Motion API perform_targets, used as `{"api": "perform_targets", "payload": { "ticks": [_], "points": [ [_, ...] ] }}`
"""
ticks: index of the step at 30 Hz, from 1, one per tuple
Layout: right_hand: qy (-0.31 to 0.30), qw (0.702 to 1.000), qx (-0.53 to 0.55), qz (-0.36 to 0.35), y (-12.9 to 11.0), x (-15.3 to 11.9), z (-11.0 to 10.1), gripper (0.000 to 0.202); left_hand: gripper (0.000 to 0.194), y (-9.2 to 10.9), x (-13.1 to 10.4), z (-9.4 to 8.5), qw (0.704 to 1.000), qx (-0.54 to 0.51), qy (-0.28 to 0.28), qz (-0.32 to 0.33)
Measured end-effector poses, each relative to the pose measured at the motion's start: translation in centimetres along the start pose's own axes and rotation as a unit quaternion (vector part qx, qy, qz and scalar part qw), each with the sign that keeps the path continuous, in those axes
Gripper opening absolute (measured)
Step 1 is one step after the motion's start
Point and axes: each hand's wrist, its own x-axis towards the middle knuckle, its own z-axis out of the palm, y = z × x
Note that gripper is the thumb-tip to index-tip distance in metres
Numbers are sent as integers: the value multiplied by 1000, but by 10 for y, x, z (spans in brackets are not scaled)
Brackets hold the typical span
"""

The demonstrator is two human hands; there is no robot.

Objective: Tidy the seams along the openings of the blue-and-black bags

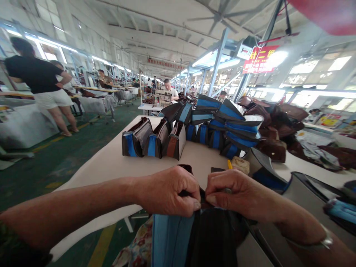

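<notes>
Low in the view, a blue and black bag (174, 237) is held upright at the near edge of the table, its lower part cut off by the frame. My left hand (174, 191) is closed in a pinch on the bag's upper edge. Close beside it, my right hand (236, 189) pinches the same edge, thumb against fingers. Between the fingertips a dark strip of the edge shows; finer detail there is hidden. Just beyond my right hand lie a small tan block (240, 165) and a yellow thin item (229, 164).
On the pale table (111, 170), three bag pieces (151, 142) stand in a row, with a pile of blue and grey ones (211, 126) behind. Brown bags (274, 146) heap at the right. A person (36, 74) stands across the aisle; another sits at a sewing machine (162, 97).
</notes>
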Motion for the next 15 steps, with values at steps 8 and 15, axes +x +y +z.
{"api": "perform_targets", "payload": {
  "ticks": [8,15],
  "points": [
    [63,982,-180,8,-24,10,9,13,13,-10,4,-14,999,11,0,34],
    [49,997,53,-9,-3,22,4,36,13,-40,-11,-35,999,-23,-1,22]
  ]
}}
